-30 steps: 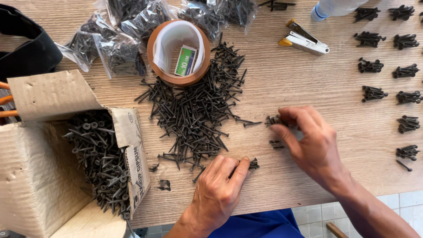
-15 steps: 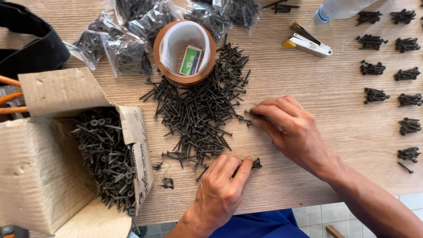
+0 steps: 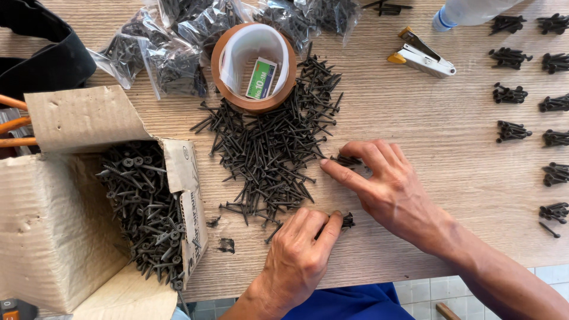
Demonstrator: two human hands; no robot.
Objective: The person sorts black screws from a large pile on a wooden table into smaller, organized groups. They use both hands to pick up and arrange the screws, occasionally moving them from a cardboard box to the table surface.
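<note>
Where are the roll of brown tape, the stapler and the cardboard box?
roll of brown tape (image 3: pixel 224 89): head view, left side of its brown ring.
stapler (image 3: pixel 422 58): head view, middle of its metal body.
cardboard box (image 3: pixel 53 231): head view, its side wall.

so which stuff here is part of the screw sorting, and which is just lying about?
In use:
left hand
right hand
loose screw pile
small screw bundles
box of screws
bagged screws

Lying about:
tape roll
stapler
black strap

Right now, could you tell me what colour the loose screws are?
Black, seen in the head view: the pile of screws.
</note>
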